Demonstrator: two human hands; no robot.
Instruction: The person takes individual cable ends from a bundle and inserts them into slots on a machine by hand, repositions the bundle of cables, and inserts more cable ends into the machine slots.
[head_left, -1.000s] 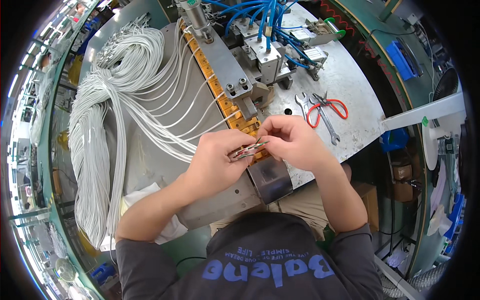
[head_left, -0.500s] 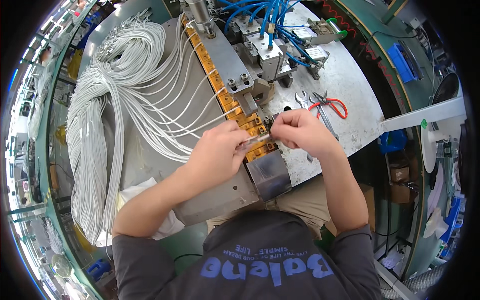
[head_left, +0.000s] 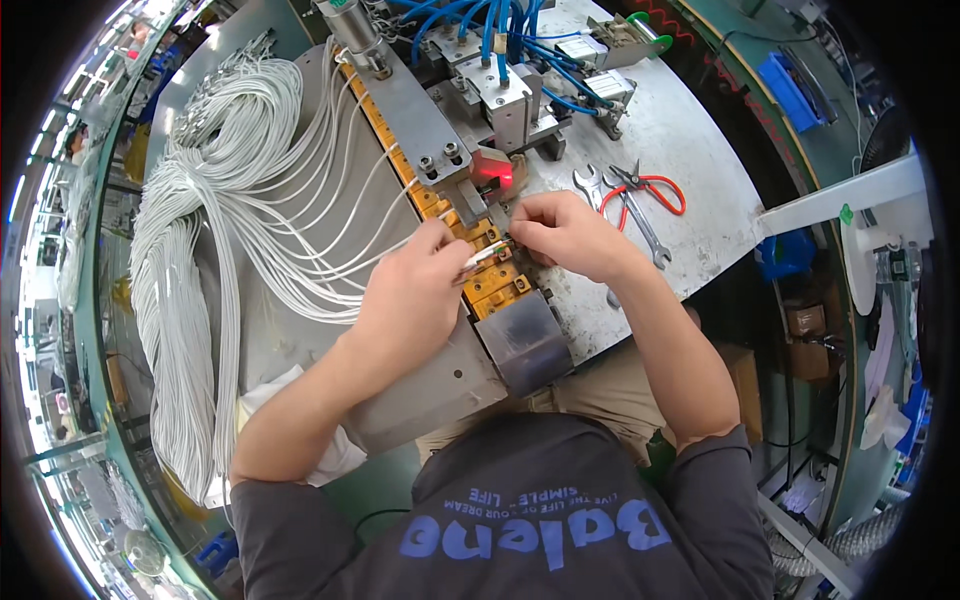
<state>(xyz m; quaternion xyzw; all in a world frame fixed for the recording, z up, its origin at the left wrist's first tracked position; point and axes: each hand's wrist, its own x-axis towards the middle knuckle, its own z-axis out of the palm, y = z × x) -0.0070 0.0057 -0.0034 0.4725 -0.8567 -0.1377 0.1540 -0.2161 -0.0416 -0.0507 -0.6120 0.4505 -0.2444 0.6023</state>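
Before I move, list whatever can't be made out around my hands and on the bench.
In the head view:
- Tip of the held cable: too small, and up against the right hand; whether that hand grips it can't be told.
- Left palm: hidden by the back of the left hand.
- Blue tubes: cut off by the top edge.
- Upper ends of the white bundle: too small and crowded.

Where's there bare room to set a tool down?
White tabletop, between the red-handled pliers and the white bar; also the grey plate, between the hanging white cables and the left forearm. Crowded: the orange fixture, with left hand and right hand over it; the wrenches beside the pliers; the far end, under blue tubes.
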